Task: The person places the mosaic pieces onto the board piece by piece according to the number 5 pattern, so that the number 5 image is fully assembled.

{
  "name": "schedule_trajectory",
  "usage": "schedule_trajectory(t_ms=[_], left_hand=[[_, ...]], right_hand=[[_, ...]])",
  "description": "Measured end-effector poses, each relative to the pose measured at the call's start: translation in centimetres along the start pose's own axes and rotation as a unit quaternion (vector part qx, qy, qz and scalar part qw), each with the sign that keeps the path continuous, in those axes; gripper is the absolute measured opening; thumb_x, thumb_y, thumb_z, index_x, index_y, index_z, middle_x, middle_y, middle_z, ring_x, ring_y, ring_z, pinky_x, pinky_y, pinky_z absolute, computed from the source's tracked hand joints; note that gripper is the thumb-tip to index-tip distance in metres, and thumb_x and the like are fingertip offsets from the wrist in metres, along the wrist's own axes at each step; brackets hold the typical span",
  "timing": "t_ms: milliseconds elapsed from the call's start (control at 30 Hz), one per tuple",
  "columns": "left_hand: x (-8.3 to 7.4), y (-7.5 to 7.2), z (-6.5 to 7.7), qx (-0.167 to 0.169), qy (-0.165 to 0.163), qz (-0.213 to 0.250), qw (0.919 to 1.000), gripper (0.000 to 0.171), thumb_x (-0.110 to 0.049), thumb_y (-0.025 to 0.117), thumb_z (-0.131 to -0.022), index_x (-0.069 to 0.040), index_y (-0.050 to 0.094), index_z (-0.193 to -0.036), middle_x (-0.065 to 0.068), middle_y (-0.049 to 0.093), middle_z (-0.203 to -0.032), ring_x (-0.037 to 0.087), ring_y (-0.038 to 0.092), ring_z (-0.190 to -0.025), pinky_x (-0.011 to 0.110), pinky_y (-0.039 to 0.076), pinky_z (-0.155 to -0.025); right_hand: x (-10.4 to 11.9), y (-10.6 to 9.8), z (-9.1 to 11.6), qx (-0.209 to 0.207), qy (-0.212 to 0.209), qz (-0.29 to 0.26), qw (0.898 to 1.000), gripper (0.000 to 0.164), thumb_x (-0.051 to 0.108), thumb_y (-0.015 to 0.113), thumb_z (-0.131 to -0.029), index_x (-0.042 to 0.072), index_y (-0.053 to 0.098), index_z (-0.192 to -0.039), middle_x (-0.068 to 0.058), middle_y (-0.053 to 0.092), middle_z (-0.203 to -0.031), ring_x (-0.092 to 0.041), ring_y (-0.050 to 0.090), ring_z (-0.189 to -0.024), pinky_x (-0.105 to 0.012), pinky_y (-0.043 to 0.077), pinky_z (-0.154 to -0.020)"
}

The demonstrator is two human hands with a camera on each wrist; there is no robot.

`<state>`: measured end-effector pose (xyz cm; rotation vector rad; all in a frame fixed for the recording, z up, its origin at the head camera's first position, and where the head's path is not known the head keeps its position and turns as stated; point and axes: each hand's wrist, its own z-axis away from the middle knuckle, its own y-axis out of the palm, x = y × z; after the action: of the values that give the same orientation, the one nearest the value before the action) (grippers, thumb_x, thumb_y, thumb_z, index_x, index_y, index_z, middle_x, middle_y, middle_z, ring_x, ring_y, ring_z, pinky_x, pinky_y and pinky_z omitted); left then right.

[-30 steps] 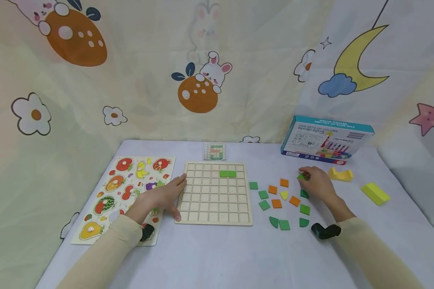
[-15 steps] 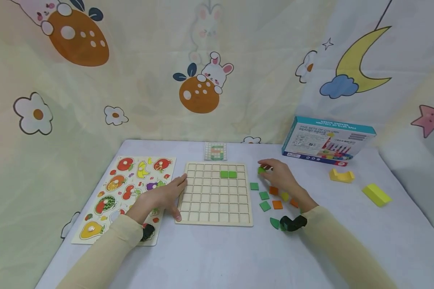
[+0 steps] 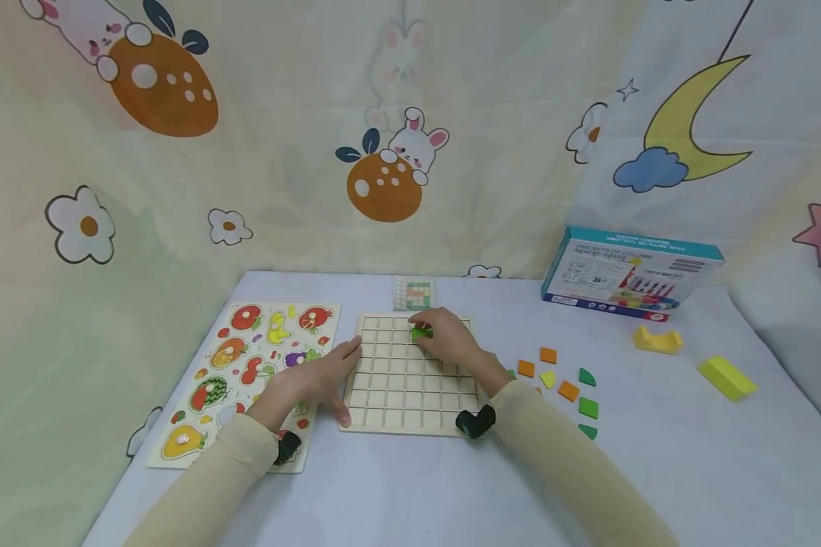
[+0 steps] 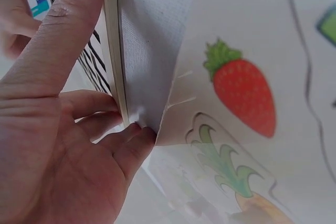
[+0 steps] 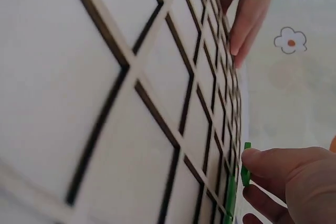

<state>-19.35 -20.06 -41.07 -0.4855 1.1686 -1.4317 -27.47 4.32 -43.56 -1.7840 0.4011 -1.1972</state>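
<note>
My right hand is over the upper part of the wooden grid board and pinches a small green tile between thumb and fingers. Just beside that tile, the right wrist view shows more green lying in the grid; in the head view the hand covers this spot. My left hand rests at the board's left edge, its thumb and fingers spread along the side. Behind the board lies a small pattern card printed with a coloured grid.
Right of the board lie loose orange, green and yellow pieces, some hidden by the right arm. A fruit puzzle board lies at left. A box, a yellow curved block and a yellow-green block stand at right.
My right hand has carried the green tile leftward from the loose pieces at right to above the board's upper rows. The left hand stays at the board's edge.
</note>
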Motion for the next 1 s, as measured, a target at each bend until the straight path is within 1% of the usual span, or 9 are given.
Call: schedule_trajectory(t_ms=[167, 333, 500, 633, 733, 800, 867, 933, 1000], left_hand=[[-0.2, -0.1, -0.1, 0.000, 0.002, -0.004, 1.0000, 0.125, -0.039, 0.090, -0.061, -0.005, 0.016, -0.155, 0.009, 0.001, -0.165, 0.031, 0.007, -0.152, 0.049, 0.025, -0.120], [-0.2, -0.2, -0.1, 0.000, 0.000, -0.008, 1.0000, 0.125, -0.039, 0.090, -0.061, -0.005, 0.016, -0.155, 0.009, 0.001, -0.165, 0.031, 0.007, -0.152, 0.049, 0.024, -0.120], [-0.1, -0.2, 0.0, 0.003, -0.009, -0.007, 0.9999, 0.124, -0.038, 0.090, -0.061, -0.006, 0.016, -0.155, 0.009, 0.001, -0.165, 0.031, 0.006, -0.152, 0.049, 0.025, -0.119], [-0.1, -0.1, 0.0, 0.003, -0.009, -0.003, 1.0000, 0.124, -0.038, 0.090, -0.061, -0.006, 0.016, -0.155, 0.008, 0.001, -0.165, 0.032, 0.006, -0.152, 0.050, 0.025, -0.119], [-0.1, 0.0, -0.1, 0.001, -0.003, -0.003, 1.0000, 0.124, -0.039, 0.090, -0.062, -0.006, 0.016, -0.155, 0.008, 0.001, -0.165, 0.032, 0.007, -0.152, 0.050, 0.026, -0.119], [-0.1, 0.0, -0.2, 0.000, 0.000, -0.002, 1.0000, 0.124, -0.039, 0.090, -0.061, -0.005, 0.016, -0.155, 0.009, 0.001, -0.165, 0.032, 0.007, -0.152, 0.050, 0.026, -0.119], [-0.1, 0.1, -0.1, -0.001, 0.001, -0.001, 1.0000, 0.124, -0.038, 0.090, -0.061, -0.005, 0.016, -0.155, 0.009, 0.002, -0.165, 0.033, 0.008, -0.152, 0.049, 0.026, -0.119], [-0.2, 0.1, -0.1, -0.002, 0.001, -0.002, 1.0000, 0.124, -0.038, 0.090, -0.061, -0.005, 0.016, -0.155, 0.009, 0.001, -0.165, 0.033, 0.008, -0.152, 0.049, 0.026, -0.119], [-0.2, 0.0, -0.1, -0.001, 0.002, -0.006, 1.0000, 0.124, -0.038, 0.090, -0.061, -0.005, 0.016, -0.155, 0.009, 0.001, -0.165, 0.032, 0.007, -0.152, 0.049, 0.026, -0.119]], right_hand=[[0.0, 0.7, -0.2, -0.009, 0.014, 0.013, 1.000, 0.036, 0.010, 0.072, -0.087, 0.010, 0.067, -0.122, -0.004, 0.070, -0.105, -0.021, 0.060, -0.102, -0.037, 0.052, -0.087], [-0.1, 1.0, -0.3, -0.015, 0.024, 0.016, 0.999, 0.036, 0.013, 0.072, -0.087, 0.013, 0.067, -0.123, -0.003, 0.070, -0.107, -0.022, 0.059, -0.106, -0.038, 0.050, -0.090], [-0.1, 1.3, -0.5, -0.020, 0.036, -0.004, 0.999, 0.033, 0.015, 0.073, -0.087, 0.015, 0.070, -0.120, -0.002, 0.071, -0.110, -0.022, 0.058, -0.106, -0.039, 0.049, -0.092], [0.0, 1.2, -0.4, -0.021, 0.041, -0.016, 0.999, 0.033, 0.016, 0.073, -0.087, 0.014, 0.070, -0.119, -0.002, 0.071, -0.111, -0.022, 0.057, -0.107, -0.039, 0.048, -0.093], [-0.3, 0.6, 0.2, -0.021, 0.037, -0.018, 0.999, 0.036, 0.017, 0.071, -0.088, 0.013, 0.067, -0.124, -0.003, 0.070, -0.115, -0.023, 0.056, -0.110, -0.041, 0.048, -0.093], [-0.7, -0.3, 1.0, -0.025, 0.029, -0.019, 0.999, 0.037, 0.018, 0.070, -0.089, 0.012, 0.065, -0.126, -0.004, 0.069, -0.118, -0.024, 0.056, -0.111, -0.041, 0.049, -0.093], [-1.3, -1.4, 2.1, -0.033, 0.026, -0.022, 0.999, 0.038, 0.017, 0.070, -0.089, 0.010, 0.064, -0.127, -0.006, 0.069, -0.119, -0.025, 0.057, -0.110, -0.042, 0.050, -0.091], [-2.2, -2.9, 3.5, -0.038, 0.030, -0.014, 0.999, 0.039, 0.018, 0.069, -0.090, 0.009, 0.064, -0.127, -0.007, 0.069, -0.119, -0.025, 0.058, -0.108, -0.042, 0.050, -0.091], [-3.3, -4.5, 5.2, -0.041, 0.045, -0.008, 0.998, 0.040, 0.018, 0.069, -0.090, 0.010, 0.063, -0.128, -0.008, 0.067, -0.121, -0.025, 0.057, -0.108, -0.042, 0.050, -0.090]])
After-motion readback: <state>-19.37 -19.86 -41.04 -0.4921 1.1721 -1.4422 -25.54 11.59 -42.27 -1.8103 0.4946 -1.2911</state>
